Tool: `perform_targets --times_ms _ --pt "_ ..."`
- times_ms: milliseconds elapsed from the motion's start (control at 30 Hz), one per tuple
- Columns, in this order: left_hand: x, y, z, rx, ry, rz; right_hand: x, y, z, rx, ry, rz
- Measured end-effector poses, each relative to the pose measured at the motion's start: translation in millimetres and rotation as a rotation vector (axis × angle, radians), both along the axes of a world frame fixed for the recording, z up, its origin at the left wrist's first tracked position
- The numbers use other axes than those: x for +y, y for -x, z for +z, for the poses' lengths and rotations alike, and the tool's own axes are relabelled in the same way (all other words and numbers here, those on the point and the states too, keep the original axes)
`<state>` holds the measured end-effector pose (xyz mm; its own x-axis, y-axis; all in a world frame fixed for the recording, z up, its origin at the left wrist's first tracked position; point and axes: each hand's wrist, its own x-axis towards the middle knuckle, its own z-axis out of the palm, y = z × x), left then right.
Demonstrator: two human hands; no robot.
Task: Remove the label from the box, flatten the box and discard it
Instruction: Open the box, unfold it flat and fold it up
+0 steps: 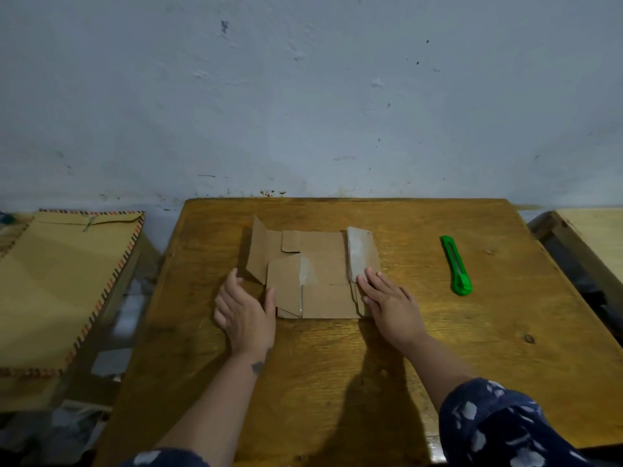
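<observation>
Sleeves: patterned dark cloth (pixel 499 429) is being seen nearest the camera, at the near edge of the bench (pixel 337 365).
Right hand: the right hand (pixel 387 299) is being laid flat, fingers straight and together, on the near right corner of the box (pixel 317 274); nothing is being clasped.
Left hand: the left hand (pixel 244 310) is being held at the box's near left side, fingers relaxed and slightly spread, the thumb touching the cardboard's edge; nothing is being gripped.
Box place: the box is being pressed down, opened out and nearly flat, on the middle of the bench toward its far edge; the left flap (pixel 258 254) and the grey right flap (pixel 362 254) are being left tilted up.
Handling: the cardboard is being judged light, thin and springy, likely to slide on the wood; hold is best being taken at the two raised flaps, with the palms bearing on the creases.
Cutter: a green cutter (pixel 456 266) is being left lying well apart, toward the right edge.
Envelope: a large brown envelope (pixel 64 284) is being kept on a neighbouring surface to the left.
Hard to tell: whether any label is being left on the box cannot be made out; shiny tape patches are being seen, the underside is being hidden, and no bin is being shown.
</observation>
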<state>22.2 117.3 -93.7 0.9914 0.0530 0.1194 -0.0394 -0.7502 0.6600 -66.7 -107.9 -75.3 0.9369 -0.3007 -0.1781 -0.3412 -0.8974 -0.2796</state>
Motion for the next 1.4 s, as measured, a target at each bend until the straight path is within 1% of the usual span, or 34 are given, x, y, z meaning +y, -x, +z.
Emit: perform_targets --times_ms 67,133,267,400,500,600,700,833,933,1000,1067,1167,1267,1400 --pt "3 -10 0 0.057 0.057 -0.035 0 -1 -1 0.002 0.007 -0.005" --pt "3 -16 2 0.064 0.105 -0.054 0 -1 -1 0.005 0.011 -0.011" --pt "2 -23 5 0.031 0.122 -0.067 -1 -1 -4 -0.001 0.017 -0.017" --pt "-2 -25 8 -0.029 0.184 -0.064 -1 -1 -3 -0.006 0.015 -0.015" --pt "-6 -20 12 -0.038 0.311 -0.076 0 -1 -3 -0.013 0.008 -0.018" --pt "-14 -16 20 0.032 0.448 -0.068 1 0 -2 -0.013 -0.003 -0.021" --pt "-21 -16 21 0.093 0.538 -0.035 1 -1 -1 -0.011 -0.015 -0.031" --pt "-29 -15 24 0.066 0.557 -0.003 0 0 -1 -0.020 -0.024 -0.027" --pt "-33 -11 29 -0.022 0.530 -0.063 0 0 -1 -0.031 -0.046 -0.032" --pt "-38 -9 31 -0.056 0.494 -0.128 0 1 -3 -0.041 -0.063 -0.036" --pt "-45 -5 35 -0.100 0.387 -0.197 -1 1 -3 -0.048 -0.072 -0.035" --pt "-56 -1 39 -0.157 0.187 -0.310 -2 1 -3 -0.062 -0.079 -0.025" --pt "-68 2 42 -0.160 -0.028 -0.431 -2 1 -2 -0.069 -0.061 -0.023" --pt "-85 2 43 -0.151 -0.392 -0.543 -2 2 1 -0.086 -0.072 -0.014"
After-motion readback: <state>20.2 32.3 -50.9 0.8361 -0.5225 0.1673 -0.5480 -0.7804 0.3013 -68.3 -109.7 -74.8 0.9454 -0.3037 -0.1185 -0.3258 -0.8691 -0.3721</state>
